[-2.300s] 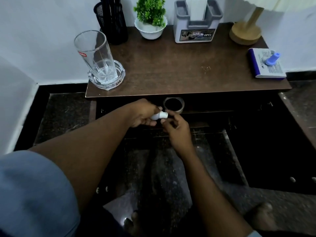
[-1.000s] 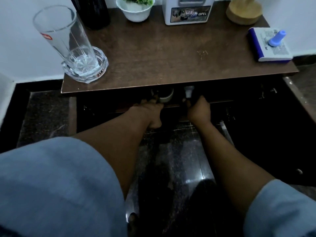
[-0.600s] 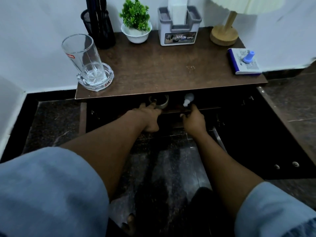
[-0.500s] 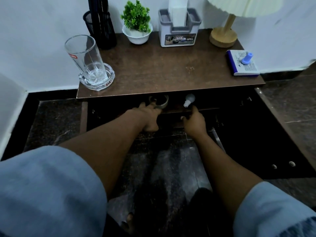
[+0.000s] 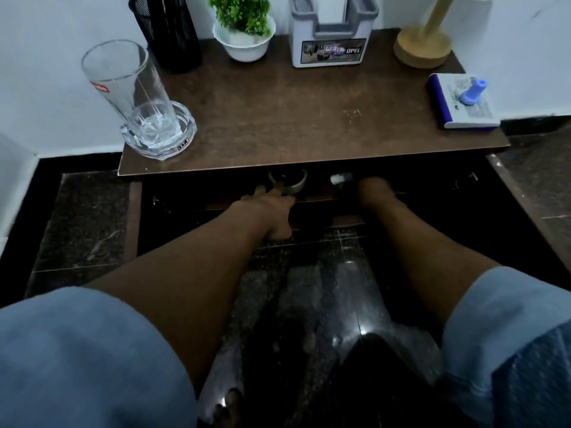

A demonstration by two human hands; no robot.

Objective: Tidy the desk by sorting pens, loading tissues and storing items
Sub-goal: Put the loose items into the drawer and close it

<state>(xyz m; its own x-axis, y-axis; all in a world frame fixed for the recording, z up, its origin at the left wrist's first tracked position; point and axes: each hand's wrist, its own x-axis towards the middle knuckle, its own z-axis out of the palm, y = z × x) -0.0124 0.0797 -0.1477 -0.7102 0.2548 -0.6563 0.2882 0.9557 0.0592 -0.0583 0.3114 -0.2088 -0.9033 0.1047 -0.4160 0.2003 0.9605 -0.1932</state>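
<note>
A white wall (image 5: 46,72) backs a dark brown bench (image 5: 293,118), with black stone floor (image 5: 83,217) below it. From where I stand, the drawer (image 5: 321,197) under the bench's front edge sits further in than it did half a second ago, so less of its inside shows. The small white bottle (image 5: 339,179), plain to see before, is now mostly tucked beneath the front edge. Only a pale stub of it lies in the drawer, right of the middle, and its shape is hard to make out in the shadow. The tape roll (image 5: 289,182) is a dull grey ring in the drawer just left of the bottle, and it too is half under the edge.

The left hand (image 5: 268,208) rests on the drawer front with its fingers stretched forward, their tips beside the roll and the thumb pointing down. The right hand (image 5: 374,191) is against the drawer front just right of the bottle. Its fingers are lost in the dark, so I cannot tell how they lie.

On top, a tall glass (image 5: 129,88) stands in a glass dish (image 5: 182,134) at the front-left corner. Along the back edge are a black mesh cup (image 5: 173,32), a small plant (image 5: 244,13), a grey tissue holder (image 5: 330,47) and a wooden lamp base (image 5: 421,47). A blue-edged box (image 5: 463,115) lies at the right edge.
</note>
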